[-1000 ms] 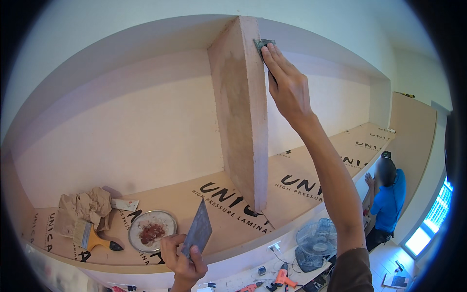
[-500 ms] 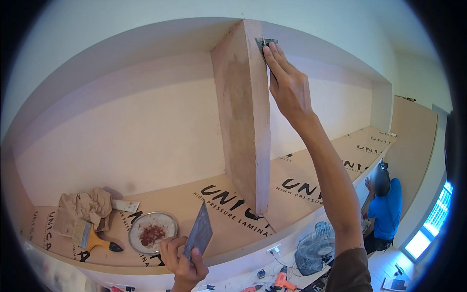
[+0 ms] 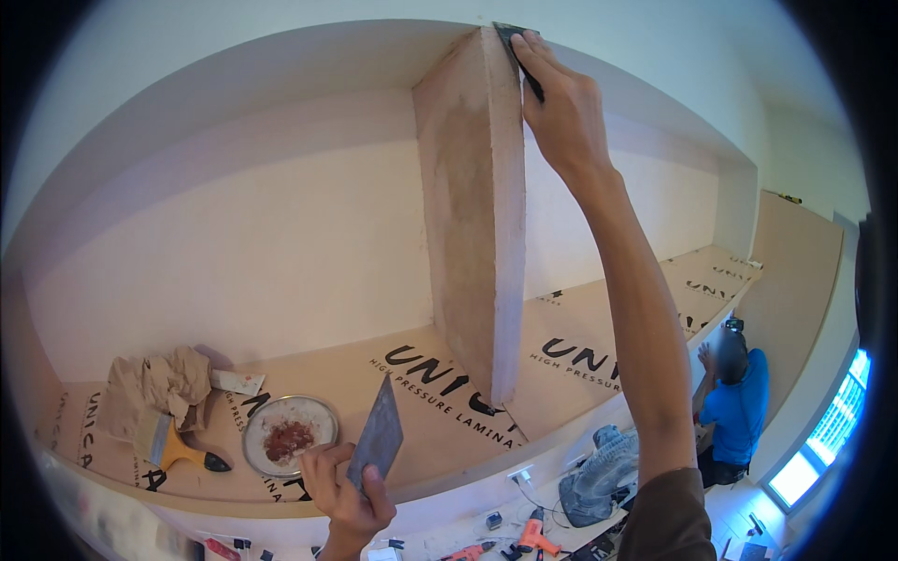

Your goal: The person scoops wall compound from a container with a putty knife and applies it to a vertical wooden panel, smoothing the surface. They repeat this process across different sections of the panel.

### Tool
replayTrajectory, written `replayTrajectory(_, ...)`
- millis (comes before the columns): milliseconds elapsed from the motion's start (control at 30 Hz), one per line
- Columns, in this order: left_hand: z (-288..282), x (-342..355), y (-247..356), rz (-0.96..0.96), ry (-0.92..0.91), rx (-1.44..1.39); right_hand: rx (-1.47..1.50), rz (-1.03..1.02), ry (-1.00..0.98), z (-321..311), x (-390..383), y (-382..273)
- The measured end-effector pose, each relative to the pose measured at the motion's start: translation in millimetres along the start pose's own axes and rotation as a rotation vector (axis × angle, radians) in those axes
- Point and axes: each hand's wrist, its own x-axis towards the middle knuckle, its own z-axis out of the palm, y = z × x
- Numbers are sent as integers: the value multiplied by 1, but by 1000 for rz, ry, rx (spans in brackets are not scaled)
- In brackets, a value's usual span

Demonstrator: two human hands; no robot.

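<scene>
My right hand (image 3: pixel 566 117) grips a small dark flat blade (image 3: pixel 507 37), held against the top of the narrow front edge of a vertical divider (image 3: pixel 468 224) coated in patchy pinkish filler. My left hand (image 3: pixel 348 496), low in the middle, holds a grey metal blade (image 3: pixel 379 435) pointing upward. Beside it on the printed protective sheet (image 3: pixel 355 379) lie a round metal dish (image 3: pixel 257 425) with pale paste and red powder, crumpled brown paper (image 3: pixel 159 388) and a yellow-handled brush (image 3: pixel 187 453).
Below the alcove a counter holds power tools (image 3: pixel 535 533), cords and a fan (image 3: pixel 594 477). At the right a co-worker in blue (image 3: pixel 734 411) faces a surface under the ledge, near a tall panel (image 3: pixel 790 262) and a bright window (image 3: pixel 823 430).
My right hand and its blade have moved upward along the divider's edge to the top. My left hand has shifted slightly. The co-worker is lower and more bent.
</scene>
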Motion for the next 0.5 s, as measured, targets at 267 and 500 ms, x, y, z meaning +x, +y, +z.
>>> replayTrajectory(267, -2, -5, -2, -17, 33, -85, 208, 264, 31, -44, -29, -11)
replayTrajectory(500, 1, -4, -1, -65, 59, -115, 210, 116, 25, -15, -32, -6)
